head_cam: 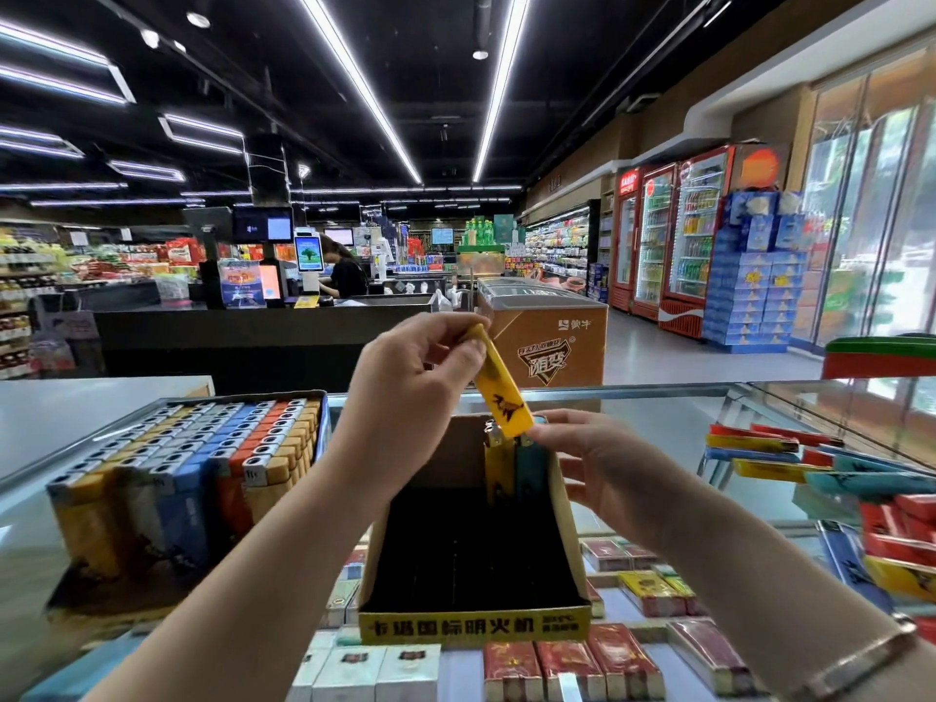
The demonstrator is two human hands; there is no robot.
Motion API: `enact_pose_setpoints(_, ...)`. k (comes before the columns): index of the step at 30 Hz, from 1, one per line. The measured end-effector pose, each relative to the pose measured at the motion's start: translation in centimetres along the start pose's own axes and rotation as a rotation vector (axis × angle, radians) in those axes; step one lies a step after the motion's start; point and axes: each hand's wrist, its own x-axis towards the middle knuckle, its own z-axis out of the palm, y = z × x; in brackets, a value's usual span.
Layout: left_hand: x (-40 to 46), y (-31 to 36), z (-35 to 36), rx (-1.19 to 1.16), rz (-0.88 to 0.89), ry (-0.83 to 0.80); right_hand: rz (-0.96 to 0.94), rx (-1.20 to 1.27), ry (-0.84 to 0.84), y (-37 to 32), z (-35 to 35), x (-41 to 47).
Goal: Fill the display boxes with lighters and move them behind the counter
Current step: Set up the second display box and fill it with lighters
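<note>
From the head camera, a glass worktop (658,397) runs across the lower half of the view, with packs of cigarettes (572,661) showing in rows beneath the glass along the near edge. On the left part of the worktop stands a full display box (202,478), packed tight with upright lighters in yellow, blue, grey and orange. At the right edge lies a loose pile of lighters (830,478) in red, yellow and blue, spread flat and overlapping. Beyond the far edge stand a black checkout counter (253,336), a brown chest freezer (547,342) and, further right, red drink fridges (673,235).

In the middle of the worktop sits the open display box (471,564), its yellow front strip toward the near edge and its dark inside nearly bare. Only a few lighters stand upright in its far right corner, a yellow one and a blue one side by side.

The left hand (420,377) is raised above that corner, its fingers (456,342) pinching the upper end of a yellow lighter (499,382), which slants down toward the box. The right hand (602,468) rests just beside the box's right wall, its fingers (547,433) pressed together at the lower end of the yellow lighter and the tops of the standing ones.
</note>
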Motion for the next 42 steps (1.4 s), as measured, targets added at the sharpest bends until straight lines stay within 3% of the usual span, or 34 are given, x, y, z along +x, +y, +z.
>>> enact_pose_setpoints(7, -0.1, -1.0, -0.2, 0.4, 0.065, -0.193, -0.02, 0.015, -0.019, 0.0, -0.4, 0.4)
enact_pose_setpoints(12, -0.3, -1.4, -0.1, 0.498, 0.015, -0.403, -0.029, -0.002, 0.004, 0.1, -0.8, 0.6)
enact_pose_setpoints(19, -0.4, -1.4, 0.6, 0.475, -0.008, -0.346, -0.028, -0.005, 0.025, 0.0, -0.7, 0.7)
enact_pose_setpoints(42, -0.8, -0.8, 1.3, 0.737, 0.138, -0.459, -0.02, -0.005, 0.026, 0.0, -0.4, 0.6)
